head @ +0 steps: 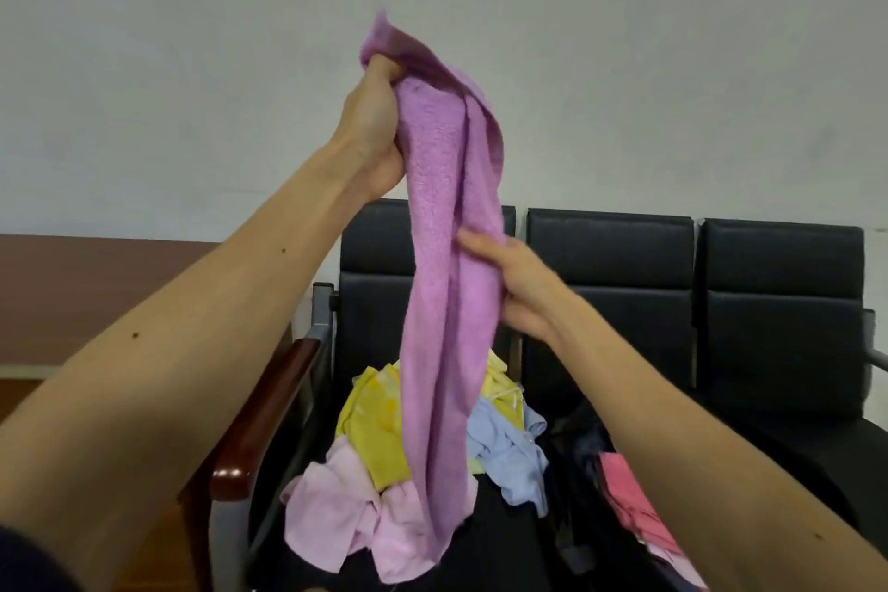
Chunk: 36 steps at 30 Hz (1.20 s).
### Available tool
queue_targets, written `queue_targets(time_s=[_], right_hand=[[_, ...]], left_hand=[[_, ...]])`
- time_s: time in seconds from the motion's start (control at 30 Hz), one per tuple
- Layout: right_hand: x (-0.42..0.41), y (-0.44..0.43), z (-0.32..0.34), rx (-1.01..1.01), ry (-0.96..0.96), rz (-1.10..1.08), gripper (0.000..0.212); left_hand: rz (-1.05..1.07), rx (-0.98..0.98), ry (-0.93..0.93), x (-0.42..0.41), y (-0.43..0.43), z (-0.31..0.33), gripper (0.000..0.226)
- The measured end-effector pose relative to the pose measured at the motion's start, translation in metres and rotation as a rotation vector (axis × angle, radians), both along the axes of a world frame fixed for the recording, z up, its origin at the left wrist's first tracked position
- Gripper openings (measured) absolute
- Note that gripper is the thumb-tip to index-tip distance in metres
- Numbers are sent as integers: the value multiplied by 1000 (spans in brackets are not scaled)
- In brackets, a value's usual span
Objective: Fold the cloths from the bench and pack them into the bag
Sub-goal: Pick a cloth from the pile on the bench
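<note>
- The left hand, at about 11 o'clock from the middle of the view, was raised high and closed in a fist round the top of a purple towel.
- The towel hung straight down from that fist in a long bunched strip, its lower end reaching the pile at 6 o'clock.
- The right hand, at about 4 o'clock and lower than the left, held the towel's right edge midway down, with the thumb on the front and the fingers hidden behind the fabric.
- On the left seat of the black bench, at 6 o'clock, lay a loose heap: a yellow cloth at the back left, a pink cloth at the front, and a blue cloth to the right.
- At 5 o'clock, just beside the heap, stood a dark bag with folded pink cloths showing inside it.
- A wooden armrest ran along the bench's left end at 7 o'clock.
</note>
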State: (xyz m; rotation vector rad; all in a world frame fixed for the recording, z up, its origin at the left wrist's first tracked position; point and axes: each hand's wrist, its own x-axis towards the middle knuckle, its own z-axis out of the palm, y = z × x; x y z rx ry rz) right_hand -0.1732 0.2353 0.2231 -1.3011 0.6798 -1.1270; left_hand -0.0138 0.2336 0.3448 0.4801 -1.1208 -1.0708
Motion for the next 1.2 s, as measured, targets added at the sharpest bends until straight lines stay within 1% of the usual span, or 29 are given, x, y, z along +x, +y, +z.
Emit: queue_targets(time_s=[0.03,0.1,0.17,0.2,0.23,0.3,0.33,0.37,0.4,0.43,0.47,0.5,0.57,0.6,0.73,0.87,0.9,0.97,1.0,1.03,1.07,1.13,1.2], right_hand=[[-6,9,10,-4,-72,31,59],[-17,24,24,-39,-172,35,40],[-28,39,30,-98,-155,-21,21],[-35,46,28,-137,-85,-61,14],[-42,54,25,-192,18,-103,14],[-57,71,9,-311,301,-113,39],[-67,76,-3,-318,439,-110,44],[-76,82,-16,-285,533,-124,44],[-88,85,-32,-265,581,-147,39],[-96,91,-46,-255,586,-192,31],[-105,93,-58,-226,564,-248,18],[-109,98,-73,-150,523,-312,5],[-116,100,-99,-58,454,-394,18],[-116,101,-109,-49,447,-433,22],[-115,103,-143,-73,524,-493,28],[-121,102,-170,-99,630,-483,41],[-123,102,-177,-81,661,-467,40],[-126,100,-194,-5,702,-425,26],[-126,99,-201,37,715,-408,21],[-128,98,-209,83,723,-397,21],[-130,98,-217,120,720,-405,27],[-133,100,-227,179,673,-429,46],[-134,99,-236,260,608,-471,49]], left_hand=[[9,20,-11,3,3,-2,30],[14,67,-45,10,7,-14,31],[30,125,-139,15,14,-32,33],[41,160,-185,18,19,-45,34],[38,188,-233,20,26,-59,32],[38,255,-317,29,44,-95,29],[49,287,-356,35,52,-115,31],[72,318,-403,43,58,-138,32],[99,344,-453,50,64,-162,32],[126,365,-506,56,69,-187,29],[151,387,-554,59,72,-207,27],[156,425,-582,61,77,-230,26],[133,469,-571,57,84,-263,26],[132,490,-547,54,86,-273,26],[165,649,-350,49,90,-303,21],[88,862,-140,51,94,-331,38],[66,880,-90,51,95,-338,40],[63,896,-26,48,98,-351,40],[80,907,-10,47,99,-357,36],[97,928,-2,47,100,-363,31],[106,951,-4,47,99,-369,27],[107,981,-31,50,98,-376,22],[107,1020,-81,52,95,-385,22]])
